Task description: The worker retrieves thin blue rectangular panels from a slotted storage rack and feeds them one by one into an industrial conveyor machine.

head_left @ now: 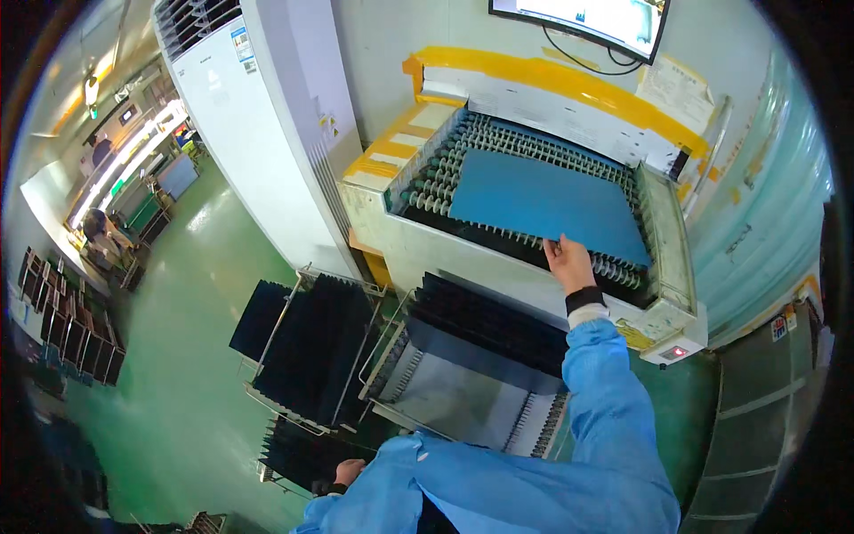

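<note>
A flat blue panel (547,200) lies across the rows of rollers of the conveyor machine (436,169). At its near edge my right hand (569,262) is closed, fingertips on the rim of the panel. Low in the picture, my left hand (350,472) shows only in part beside a stack of dark panels (298,454); its fingers are too hidden to read. Between my arms and the machine stands a slotted rack (445,383), with dark upright panels (489,334) packed in its far part.
Left of the slotted rack, a wire cart (307,347) holds many dark upright panels. A tall white air conditioner (258,133) stands beside the machine. A monitor (587,18) hangs above it, and clear plastic curtains (765,205) hang at the right. People work at lit benches far left.
</note>
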### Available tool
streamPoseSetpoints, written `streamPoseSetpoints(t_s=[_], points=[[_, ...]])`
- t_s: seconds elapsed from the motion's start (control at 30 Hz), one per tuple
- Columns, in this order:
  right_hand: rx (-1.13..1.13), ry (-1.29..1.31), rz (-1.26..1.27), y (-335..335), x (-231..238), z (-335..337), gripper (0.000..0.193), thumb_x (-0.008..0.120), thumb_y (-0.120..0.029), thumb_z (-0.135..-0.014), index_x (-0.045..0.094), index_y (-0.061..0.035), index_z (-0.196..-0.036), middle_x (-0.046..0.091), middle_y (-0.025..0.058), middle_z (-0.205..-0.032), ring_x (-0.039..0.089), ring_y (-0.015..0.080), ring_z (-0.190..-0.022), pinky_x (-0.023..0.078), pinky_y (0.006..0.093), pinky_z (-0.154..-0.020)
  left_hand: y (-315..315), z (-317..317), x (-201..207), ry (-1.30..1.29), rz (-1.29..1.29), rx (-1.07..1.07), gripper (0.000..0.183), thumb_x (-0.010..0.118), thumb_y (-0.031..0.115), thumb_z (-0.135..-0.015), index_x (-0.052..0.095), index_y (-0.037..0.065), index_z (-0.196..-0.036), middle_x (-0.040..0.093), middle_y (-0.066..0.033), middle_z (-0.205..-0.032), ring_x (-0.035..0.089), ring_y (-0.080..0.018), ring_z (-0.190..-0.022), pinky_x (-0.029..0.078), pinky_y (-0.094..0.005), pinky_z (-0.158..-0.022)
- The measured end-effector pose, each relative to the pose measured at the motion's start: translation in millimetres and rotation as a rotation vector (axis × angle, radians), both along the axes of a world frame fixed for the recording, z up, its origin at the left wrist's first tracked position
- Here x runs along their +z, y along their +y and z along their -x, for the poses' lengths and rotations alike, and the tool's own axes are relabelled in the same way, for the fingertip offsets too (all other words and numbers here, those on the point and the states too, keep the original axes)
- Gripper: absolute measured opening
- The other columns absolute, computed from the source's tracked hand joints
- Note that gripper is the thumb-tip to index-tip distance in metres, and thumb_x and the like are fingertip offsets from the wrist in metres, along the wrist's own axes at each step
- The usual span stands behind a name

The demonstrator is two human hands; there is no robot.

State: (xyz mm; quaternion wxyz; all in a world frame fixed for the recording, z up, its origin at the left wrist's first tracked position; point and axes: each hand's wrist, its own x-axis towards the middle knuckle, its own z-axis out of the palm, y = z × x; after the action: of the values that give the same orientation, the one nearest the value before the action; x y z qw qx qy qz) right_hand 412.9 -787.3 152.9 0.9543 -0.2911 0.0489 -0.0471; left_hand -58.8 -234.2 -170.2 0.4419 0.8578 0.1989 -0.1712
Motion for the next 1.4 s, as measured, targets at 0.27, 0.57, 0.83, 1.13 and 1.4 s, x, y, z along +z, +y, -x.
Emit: streamPoseSetpoints(t_s=[0.27,0.57,0.83,1.13,1.4], points=[[0.204,0.286,0.259,7.7,22.6,-35.0,0.022,0.05,-0.013,-0.09,0.052,0.0033,-0.105,0.06,0.0175,-0.108,0.061,0.0254,-0.095,0.053,0.0328,-0.075,11.8,17.2,-26.6,-0.014,0.061,0.043,0.027,0.065,0.027,-0.079,0.069,0.002,-0.089,0.068,-0.0071,-0.084,0.063,-0.016,-0.077,0.049,-0.0294,-0.071],[-0.443,0.131,2.101,18.9,18.1,-36.2,0.039,0.057,-0.029,-0.083,0.056,-0.0106,-0.117,0.058,0.0106,-0.117,0.052,0.0306,-0.111,0.042,0.0482,-0.087,-7.7,-14.4,24.2,0.299,0.2,0.357,0.025,0.068,0.023,-0.077,0.069,0.001,-0.09,0.068,-0.0054,-0.08,0.062,-0.012,-0.072,0.049,-0.0264,-0.066],[-0.358,0.079,2.233,6.3,15.7,-48.2,0.047,0.055,-0.037,-0.083,0.053,-0.0129,-0.123,0.044,0.0124,-0.134,0.037,0.0359,-0.124,0.029,0.0532,-0.1,0.6,-9.3,-5.7,0.1,0.118,0.146,0.026,0.065,0.028,-0.079,0.07,0.005,-0.091,0.068,-0.0101,-0.082,0.064,-0.0177,-0.074,0.05,-0.0321,-0.066],[-0.485,-0.387,2.085,18.4,8.3,-26.8,0.038,0.058,-0.03,-0.084,0.057,-0.0066,-0.114,0.059,0.0163,-0.111,0.052,0.0353,-0.106,0.041,0.0429,-0.091,-9.2,-10.4,36.0,0.035,-0.088,-0.229,0.029,0.058,0.033,-0.083,0.066,0.006,-0.092,0.065,-0.0135,-0.081,0.062,-0.0223,-0.072,0.049,-0.0367,-0.066],[0.131,-0.345,1.556,99.2,-4.8,135.7,0.022,0.063,-0.012,-0.081,0.061,-0.0004,-0.099,0.065,0.0141,-0.083,0.063,0.0264,-0.071,0.049,0.0319,-0.064,-57.0,-40.0,107.1,0.422,0.25,0.131,0.055,0.065,0.045,-0.079,0.062,-0.002,-0.108,0.064,-0.0129,-0.101,0.06,-0.0204,-0.093,0.047,-0.0311,-0.083]])
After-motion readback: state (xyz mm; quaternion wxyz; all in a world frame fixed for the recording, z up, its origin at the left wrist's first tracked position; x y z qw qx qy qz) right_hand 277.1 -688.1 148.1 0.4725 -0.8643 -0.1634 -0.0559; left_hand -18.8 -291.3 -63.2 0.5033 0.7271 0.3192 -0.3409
